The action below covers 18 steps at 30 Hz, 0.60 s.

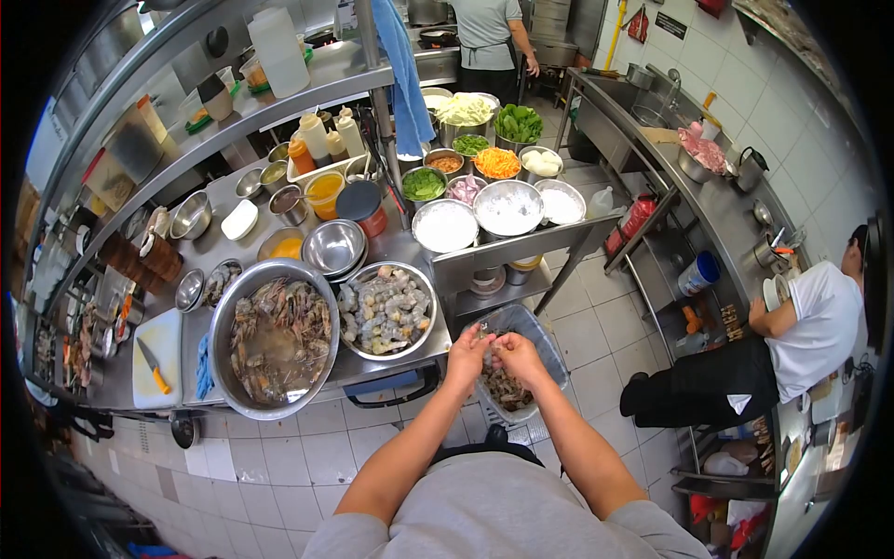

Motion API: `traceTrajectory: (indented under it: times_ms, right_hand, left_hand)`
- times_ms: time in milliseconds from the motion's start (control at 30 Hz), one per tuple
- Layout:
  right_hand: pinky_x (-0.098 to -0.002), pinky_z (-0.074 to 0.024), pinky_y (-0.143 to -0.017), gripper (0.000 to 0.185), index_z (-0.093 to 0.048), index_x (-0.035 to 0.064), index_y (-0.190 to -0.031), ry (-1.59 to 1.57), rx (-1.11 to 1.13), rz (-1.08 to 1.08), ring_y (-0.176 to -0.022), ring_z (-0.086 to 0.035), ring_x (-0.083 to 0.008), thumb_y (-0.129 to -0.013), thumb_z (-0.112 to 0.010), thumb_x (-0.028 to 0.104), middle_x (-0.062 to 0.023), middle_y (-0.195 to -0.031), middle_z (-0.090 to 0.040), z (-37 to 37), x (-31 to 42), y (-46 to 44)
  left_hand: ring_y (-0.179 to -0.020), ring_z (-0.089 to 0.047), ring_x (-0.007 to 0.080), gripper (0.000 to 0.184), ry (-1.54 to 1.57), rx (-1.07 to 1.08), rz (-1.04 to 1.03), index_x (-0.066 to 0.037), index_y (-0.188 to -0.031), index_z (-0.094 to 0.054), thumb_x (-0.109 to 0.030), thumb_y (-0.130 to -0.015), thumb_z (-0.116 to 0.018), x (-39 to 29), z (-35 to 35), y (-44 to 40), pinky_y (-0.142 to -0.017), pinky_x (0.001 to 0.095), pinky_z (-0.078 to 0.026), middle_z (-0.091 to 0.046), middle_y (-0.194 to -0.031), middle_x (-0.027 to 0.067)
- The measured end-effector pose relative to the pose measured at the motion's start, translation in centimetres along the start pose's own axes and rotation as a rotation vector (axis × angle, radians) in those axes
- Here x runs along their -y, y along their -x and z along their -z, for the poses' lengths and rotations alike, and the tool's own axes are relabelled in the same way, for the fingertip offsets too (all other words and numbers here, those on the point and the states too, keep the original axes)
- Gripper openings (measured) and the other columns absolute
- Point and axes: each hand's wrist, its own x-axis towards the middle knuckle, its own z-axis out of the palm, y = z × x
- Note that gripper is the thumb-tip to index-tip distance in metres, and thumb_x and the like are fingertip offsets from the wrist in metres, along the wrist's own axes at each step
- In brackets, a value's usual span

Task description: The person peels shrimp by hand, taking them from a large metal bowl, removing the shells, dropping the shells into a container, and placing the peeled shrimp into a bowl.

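Pinching a small, shrimp-like piece (pixel 489 350) with left hand (pixel 467 356) and right hand (pixel 518 360), working over a translucent plastic bin (pixel 558 349), probably catching shells; keeping peeled grey shrimp (pixel 385 306) left of left hand.

The small item (pixel 490 339) in the fingers (pixel 504 344) is partly hidden, too small to identify.

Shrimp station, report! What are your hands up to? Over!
Left hand, right hand: pinched, over bin. Grip contents unclear. Shrimp piled left. Nothing seen blocking.
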Motion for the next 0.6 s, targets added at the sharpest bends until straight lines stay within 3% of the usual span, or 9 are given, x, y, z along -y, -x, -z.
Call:
traceTrajectory:
  times_ms: [200, 267, 333, 467, 533, 600]
  right_hand:
    - [-0.0271, -0.0514, -0.066, 0.019, -0.062, 0.0015, -0.107, 0.080, 0.106, -0.045, -0.075, -0.062, -0.0127, -0.089, -0.064, 0.008, -0.0045, -0.091, -0.065, -0.4, 2.7, 1.8]
    - [-0.0274, -0.0511, -0.066, 0.019, -0.063, 0.0016, -0.107, 0.124, 0.094, -0.027, -0.075, -0.062, -0.0128, -0.089, -0.065, 0.009, -0.0048, -0.090, -0.066, -0.5, 3.0, 1.8]
    - [-0.0282, -0.0508, -0.065, 0.013, -0.067, 0.0016, -0.099, 0.342, 0.026, 0.069, -0.074, -0.063, -0.0120, -0.088, -0.065, 0.010, -0.0052, -0.083, -0.067, -0.5, 3.0, 1.8]
    - [-0.0310, -0.0510, -0.066, 0.011, -0.067, 0.0006, -0.091, 0.351, -0.063, 0.145, -0.072, -0.065, -0.0166, -0.086, -0.067, 0.011, -0.0093, -0.076, -0.067, -1.1, 2.8, 2.0]
    - [-0.0380, -0.0515, -0.067, 0.011, -0.068, 0.0022, -0.091, 0.576, -0.174, 0.460, -0.077, -0.066, -0.0307, -0.085, -0.066, 0.011, -0.0162, -0.088, -0.066, -1.4, 2.0, 1.8]
    - [-0.0384, -0.0512, -0.068, 0.009, -0.067, 0.0019, -0.089, 0.615, -0.185, 0.533, -0.077, -0.065, -0.0322, -0.082, -0.067, 0.009, -0.0156, -0.086, -0.066, -1.6, 1.9, 2.2]
  left_hand:
    - [-0.090, -0.058, 0.0084, 0.054, 0.103, 0.055, 0.001, -0.004, -0.148, -0.035, -0.010, -0.099, -0.055, -0.3, -0.5, 0.8, -0.079, 0.0232, -0.046, -0.064, -0.123, 0.0069]
    - [-0.096, -0.058, 0.0107, 0.050, -0.040, 0.066, -0.145, -0.004, -0.146, -0.039, -0.009, -0.099, -0.054, 0.3, -0.7, 0.7, -0.089, 0.0252, -0.045, -0.063, -0.122, 0.0076]
    - [-0.097, -0.057, 0.0108, 0.045, -0.062, 0.062, -0.116, -0.004, -0.142, -0.043, -0.010, -0.099, -0.053, 1.1, -0.5, 0.1, -0.090, 0.0250, -0.044, -0.063, -0.118, 0.0068]
    - [-0.095, -0.057, 0.0104, 0.029, -0.132, 0.067, -0.046, -0.003, -0.127, -0.055, -0.012, -0.100, -0.051, 1.8, 0.0, 0.2, -0.088, 0.0246, -0.044, -0.063, -0.108, 0.0035]
    - [-0.094, -0.057, 0.0105, 0.025, -0.116, 0.040, -0.057, -0.003, -0.123, -0.056, -0.013, -0.101, -0.050, 1.6, -0.1, 0.4, -0.085, 0.0256, -0.045, -0.063, -0.106, 0.0029]
    - [-0.092, -0.058, 0.0105, 0.021, -0.100, 0.011, -0.067, -0.004, -0.118, -0.056, -0.015, -0.101, -0.050, 1.3, -0.3, 0.8, -0.083, 0.0266, -0.046, -0.063, -0.105, 0.0024]
